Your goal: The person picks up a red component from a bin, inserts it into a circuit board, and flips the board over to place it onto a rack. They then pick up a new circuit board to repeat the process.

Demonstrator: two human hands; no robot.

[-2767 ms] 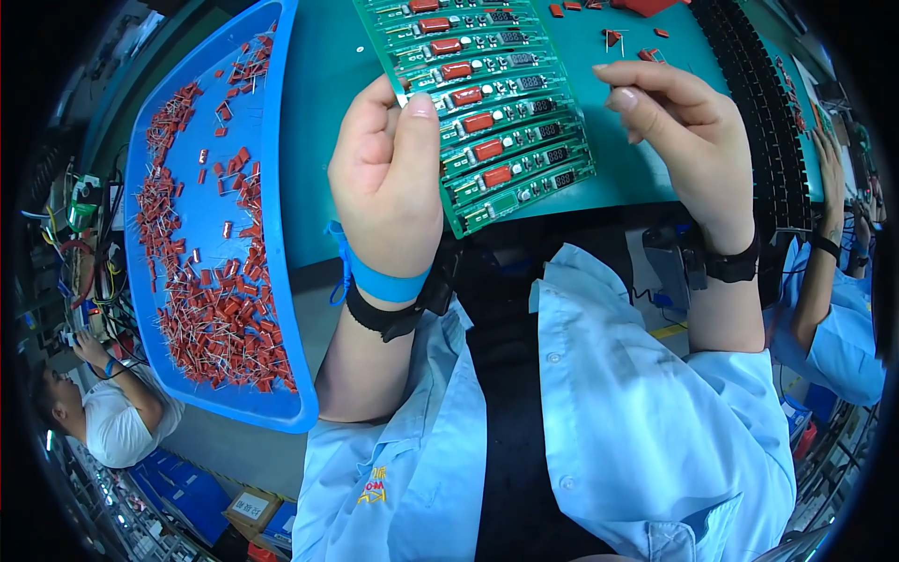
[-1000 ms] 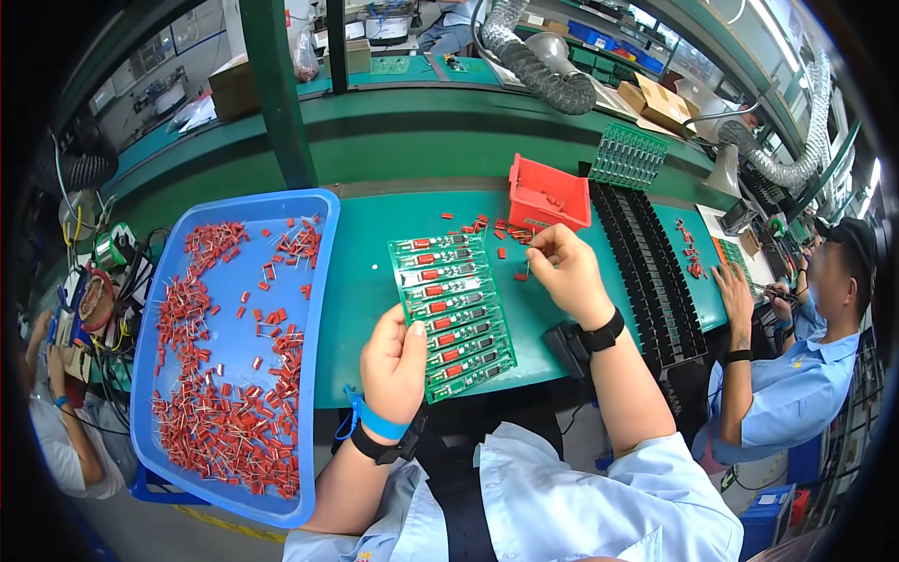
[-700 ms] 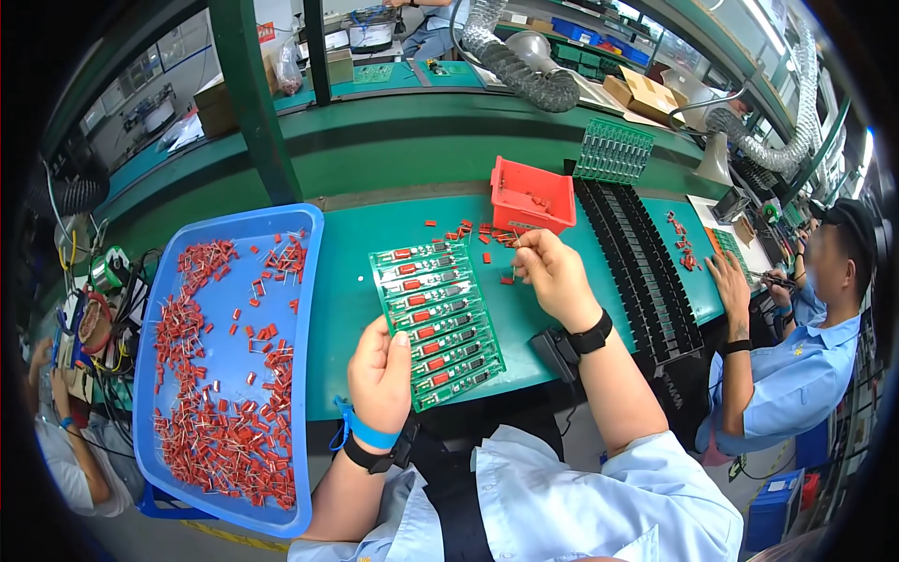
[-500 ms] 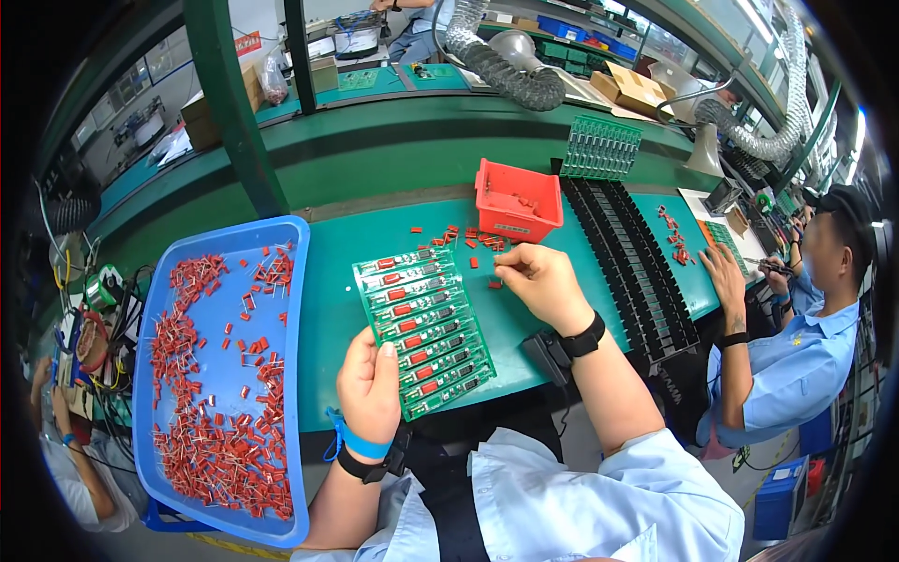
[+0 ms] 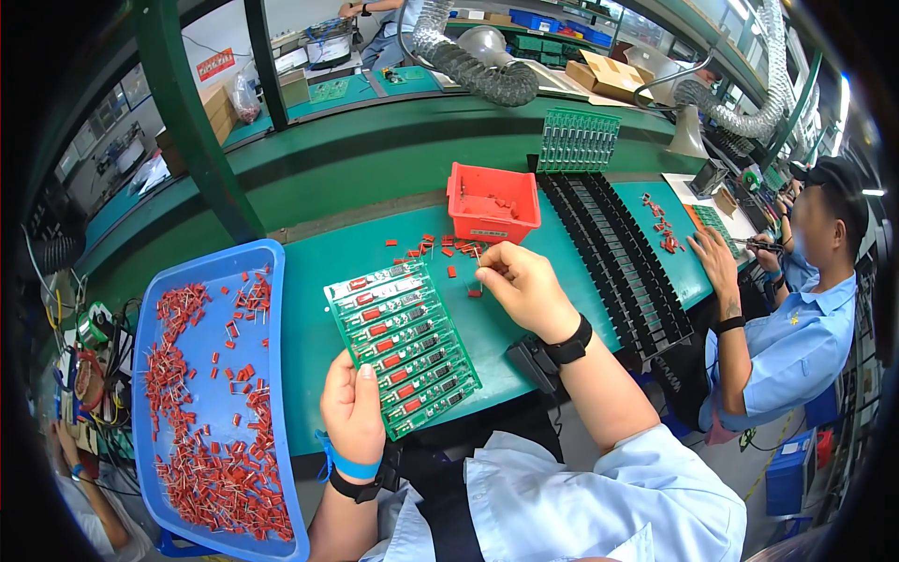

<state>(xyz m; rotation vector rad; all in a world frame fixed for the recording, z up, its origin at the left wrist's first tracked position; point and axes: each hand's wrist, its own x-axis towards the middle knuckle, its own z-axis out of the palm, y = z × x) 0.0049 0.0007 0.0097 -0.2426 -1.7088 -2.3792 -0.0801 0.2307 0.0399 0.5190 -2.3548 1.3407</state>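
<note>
My left hand [image 5: 354, 405] grips the lower left edge of a green circuit board panel [image 5: 405, 351], thumb on top. The panel is tilted over the bench and carries rows of small boards, several with a red component lying on them. To its upper right, my right hand [image 5: 526, 292] is closed in a pinch; a thin sliver shows at the fingertips, too small to name. Loose red components [image 5: 451, 272] lie on the bench beside those fingertips. Just behind them stands a red bin [image 5: 494, 229] with a few more red components inside.
A blue tray [image 5: 273, 375] heaped with red leaded components stands at the left. Right of the bin runs a black slotted rail track [image 5: 613, 267], with another board panel [image 5: 579, 140] upright at its far end. A co-worker [image 5: 791, 318] works at the right.
The whole view has shifted, so the bench things appear further left. My left hand still holds the panel, and my right hand stays pinched near the loose components.
</note>
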